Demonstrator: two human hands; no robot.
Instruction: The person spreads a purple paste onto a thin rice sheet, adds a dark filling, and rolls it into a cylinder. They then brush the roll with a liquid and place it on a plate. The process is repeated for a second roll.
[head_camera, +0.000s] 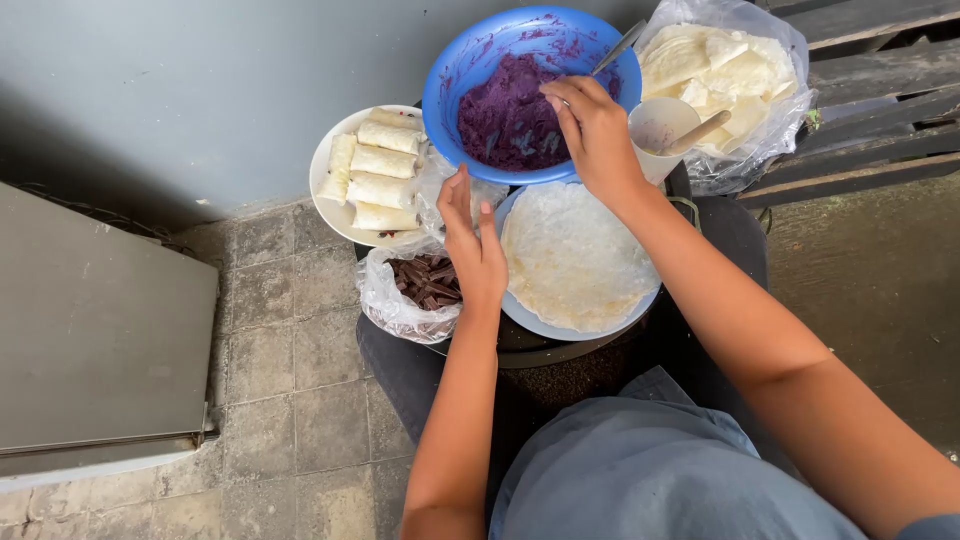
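Thin wrapper sheet (572, 255) lay flat on the pale blue plate (520, 305); it looked floppy and tearable, so lift by an edge. Left hand (472, 245) hovered open beside it. Right hand (592, 125) pinched a spoon (617, 48) in the purple filling bowl (470, 60). Clear bag of chocolate sticks (420, 282) sat left, no labels visible.

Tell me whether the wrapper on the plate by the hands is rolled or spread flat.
Spread flat: the wrapper lies open as a round sheet covering its plate, with no fold or filling on it.

outdoor home cooking spot (tiled floor (290, 400), wooden bench (880, 110))
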